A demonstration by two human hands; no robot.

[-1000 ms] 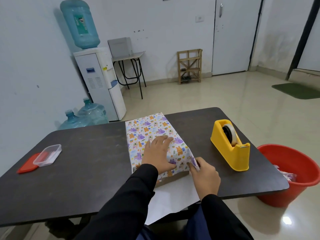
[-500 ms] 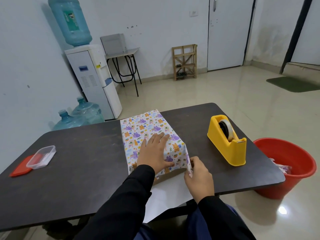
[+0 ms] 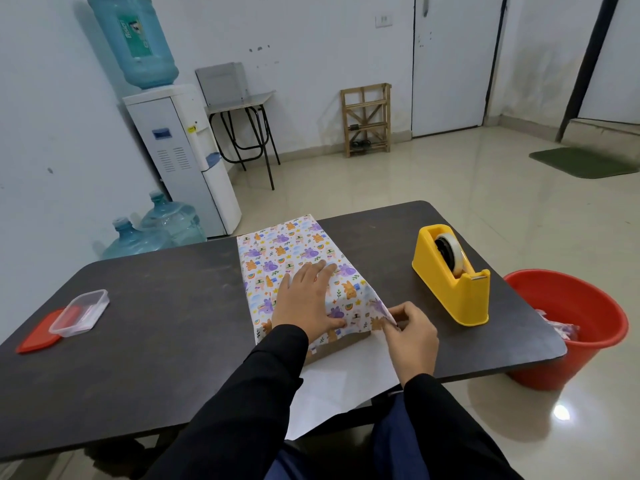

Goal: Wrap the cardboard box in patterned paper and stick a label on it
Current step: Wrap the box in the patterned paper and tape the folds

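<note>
Head view: the box lies at the middle of the dark table, its length running from 6 to 12 o'clock, with patterned paper folded over its top and sides. A strip of bare cardboard shows at the 6 o'clock end, and the paper's white underside spreads from there past the near table edge. The left hand lies flat on top of the box, fingers straight and together, pressing the paper down. The right hand is at the box's 5 o'clock corner, thumb and fingers pinched on the paper's edge there. A yellow tape dispenser stands at 3 o'clock from the box, apart from it. At 9 o'clock, well apart, a clear plastic container rests partly on a red lid. A red bucket stands on the floor beyond the table's 3 o'clock end.
</note>
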